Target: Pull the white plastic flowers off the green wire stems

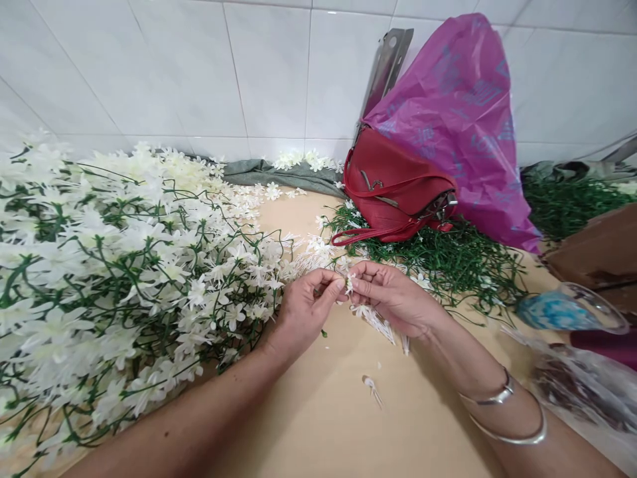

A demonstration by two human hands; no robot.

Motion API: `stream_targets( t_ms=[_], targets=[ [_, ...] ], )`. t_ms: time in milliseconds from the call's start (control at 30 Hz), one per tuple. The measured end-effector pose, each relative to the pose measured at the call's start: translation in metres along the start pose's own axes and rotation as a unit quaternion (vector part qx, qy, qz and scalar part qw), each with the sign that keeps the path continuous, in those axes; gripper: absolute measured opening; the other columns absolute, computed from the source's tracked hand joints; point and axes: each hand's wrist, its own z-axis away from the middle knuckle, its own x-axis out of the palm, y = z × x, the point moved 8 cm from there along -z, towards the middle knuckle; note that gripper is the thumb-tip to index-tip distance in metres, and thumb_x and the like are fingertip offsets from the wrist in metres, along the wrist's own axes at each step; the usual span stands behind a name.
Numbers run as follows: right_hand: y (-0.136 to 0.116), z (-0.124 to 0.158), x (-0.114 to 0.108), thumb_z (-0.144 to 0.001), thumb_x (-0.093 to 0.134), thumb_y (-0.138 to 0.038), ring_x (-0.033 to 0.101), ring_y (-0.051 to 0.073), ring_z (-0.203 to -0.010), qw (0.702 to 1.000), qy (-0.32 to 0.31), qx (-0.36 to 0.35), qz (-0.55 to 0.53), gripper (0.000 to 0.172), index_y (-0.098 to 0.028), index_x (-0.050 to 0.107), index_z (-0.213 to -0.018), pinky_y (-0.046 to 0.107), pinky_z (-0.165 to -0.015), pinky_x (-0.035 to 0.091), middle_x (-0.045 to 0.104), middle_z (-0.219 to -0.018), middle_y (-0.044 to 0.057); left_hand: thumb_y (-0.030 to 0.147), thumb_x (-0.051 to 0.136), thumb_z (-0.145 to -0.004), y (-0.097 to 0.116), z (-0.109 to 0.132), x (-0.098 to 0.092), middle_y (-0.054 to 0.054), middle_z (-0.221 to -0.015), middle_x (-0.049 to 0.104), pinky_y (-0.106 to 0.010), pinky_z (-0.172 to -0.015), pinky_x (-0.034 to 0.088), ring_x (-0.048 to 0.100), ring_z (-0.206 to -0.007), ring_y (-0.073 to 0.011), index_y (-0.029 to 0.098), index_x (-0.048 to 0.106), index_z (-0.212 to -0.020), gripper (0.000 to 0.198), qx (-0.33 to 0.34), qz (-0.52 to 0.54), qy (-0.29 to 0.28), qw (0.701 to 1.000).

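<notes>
Both hands meet over the middle of the tan table (318, 411). My left hand (309, 302) is closed, its thumb and fingertips pinched at the left side of a small white flower piece (349, 284). From the right, my right hand (393, 295) pinches the same piece between thumb and fingers. Its finer parts are too small to make out. White thin-stemmed pieces (374, 321) lie on the table just below my right hand. To the left spreads a large heap of white flowers on green stems (149, 265).
A red handbag (393, 182) rests on green stems (448, 265) behind my right hand, beside a purple plastic bag (462, 113). At right are a cup with blue pattern (562, 309), a brown box (597, 255) and a clear plastic bag (582, 385). A tiled wall (273, 73) stands behind.
</notes>
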Motion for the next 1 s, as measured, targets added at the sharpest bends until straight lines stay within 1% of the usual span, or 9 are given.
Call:
stream_targets(
  t_ms=[133,200,333,467,600,733,900,1000],
  targets=[
    [0.0012,-0.0012,-0.0025,-0.063,0.097,-0.042,0.064,0.014,-0.069,1.000,-0.009,0.004,0.006,0.040,-0.020,0.074,-0.087,0.027,-0.069,0.049,0.069,-0.073,-0.002,0.037,0.061,-0.097,-0.0014,0.0004,0.0004,-0.007,-0.085,0.077,-0.031,-0.082,0.059,0.074,-0.083,-0.0187,0.015,0.069,-0.094,0.023,-0.008,0.018,-0.001,1.000],
    [0.0009,-0.0012,-0.0029,-0.062,0.098,-0.040,0.063,0.013,-0.069,1.000,-0.014,0.009,0.006,0.040,-0.020,0.075,-0.087,0.026,-0.070,0.048,0.069,-0.074,-0.002,0.037,0.062,-0.097,-0.0021,0.0003,-0.0005,-0.007,-0.085,0.077,-0.031,-0.082,0.059,0.074,-0.081,-0.0179,0.015,0.068,-0.094,0.022,-0.004,0.025,0.003,1.000],
    [0.0003,-0.0011,-0.0020,-0.060,0.099,-0.042,0.062,0.014,-0.068,1.000,-0.020,0.010,0.012,0.039,-0.020,0.073,-0.079,0.028,-0.070,0.047,0.069,-0.069,-0.001,0.036,0.062,-0.097,-0.0021,0.0002,0.0005,-0.006,-0.084,0.076,-0.030,-0.081,0.059,0.073,-0.079,-0.0167,0.016,0.068,-0.091,0.022,0.006,0.035,-0.004,0.999],
    [0.0025,-0.0015,-0.0017,-0.060,0.098,-0.046,0.061,0.014,-0.065,1.000,-0.011,0.003,0.020,0.041,-0.020,0.070,-0.073,0.028,-0.069,0.047,0.069,-0.064,-0.001,0.035,0.061,-0.098,-0.0003,0.0008,-0.0004,-0.006,-0.082,0.075,-0.029,-0.080,0.057,0.072,-0.079,-0.0168,0.017,0.067,-0.089,0.021,0.014,0.012,-0.004,1.000],
    [0.0030,-0.0010,0.0011,-0.061,0.096,-0.051,0.061,0.013,-0.063,0.999,-0.006,-0.001,0.033,0.043,-0.019,0.069,-0.072,0.027,-0.067,0.046,0.069,-0.062,-0.001,0.033,0.060,-0.098,0.0029,0.0016,-0.0027,-0.004,-0.080,0.073,-0.027,-0.079,0.055,0.070,-0.078,-0.0158,0.017,0.066,-0.087,0.020,0.033,-0.016,-0.001,0.999],
    [0.0012,-0.0001,0.0039,-0.061,0.096,-0.051,0.062,0.013,-0.062,0.999,-0.013,-0.002,0.032,0.044,-0.019,0.068,-0.072,0.026,-0.066,0.047,0.069,-0.063,-0.001,0.030,0.061,-0.097,0.0042,0.0017,-0.0051,-0.003,-0.079,0.073,-0.026,-0.078,0.054,0.069,-0.077,-0.0152,0.018,0.066,-0.086,0.018,0.043,-0.031,0.004,0.999],
    [0.0035,-0.0006,0.0024,-0.059,0.097,-0.049,0.063,0.014,-0.063,0.999,-0.009,0.006,0.031,0.045,-0.020,0.067,-0.075,0.027,-0.066,0.048,0.068,-0.064,-0.001,0.028,0.061,-0.096,0.0048,0.0013,-0.0036,-0.003,-0.078,0.072,-0.026,-0.077,0.053,0.068,-0.076,-0.0146,0.018,0.066,-0.084,0.017,0.041,-0.027,0.006,0.999],
    [0.0027,-0.0008,0.0029,-0.058,0.097,-0.049,0.061,0.014,-0.062,0.999,0.001,-0.004,0.035,0.046,-0.019,0.067,-0.075,0.027,-0.063,0.047,0.067,-0.064,-0.001,0.028,0.060,-0.096,0.0057,0.0008,-0.0016,-0.002,-0.076,0.070,-0.026,-0.076,0.053,0.067,-0.074,-0.0141,0.017,0.065,-0.084,0.017,0.039,-0.001,0.012,0.999]
  ],
)
